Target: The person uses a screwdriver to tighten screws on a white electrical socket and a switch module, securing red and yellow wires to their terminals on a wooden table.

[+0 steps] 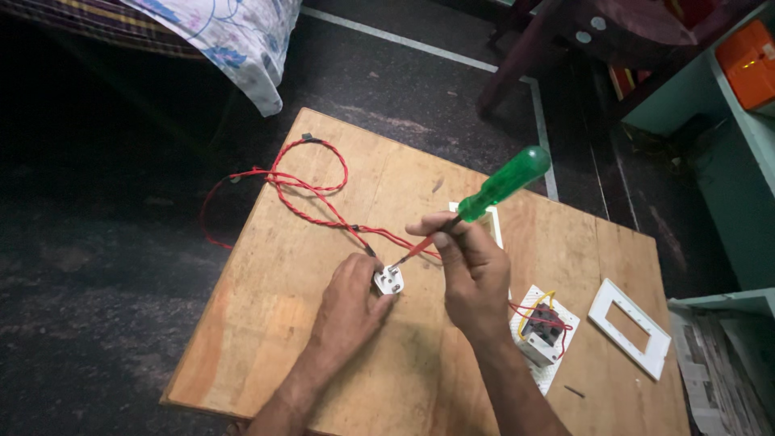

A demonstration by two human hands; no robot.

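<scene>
Both arms come up from the bottom edge and meet near the middle of a wooden board point(291, 339) that lies on a dark floor point(97, 266). The left hand point(349, 292) lies low on the board, its fingers curled around a small white plug point(389, 279) to pin it in place. The plug sits near the middle of the board, just past the left fingertips. The right hand point(472, 270) is raised a little, with its fingers pinched tight on the thin shaft of a screwdriver point(484, 198). The green handle sticks up and away to the right, and the tip points down at the plug. A twisted red wire point(311, 190) loops over the far left part of the board and runs to the plug. The left fingers hide part of the plug, so where the tip touches it is hard to see. Right of the right wrist sits a white switch box point(542, 335) with red and yellow wires, partly hidden by the arm. Further right lies a white frame point(629, 327). A flowered cloth point(234, 40) hangs at the top, cut off by the edge. The room around is dim.
</scene>
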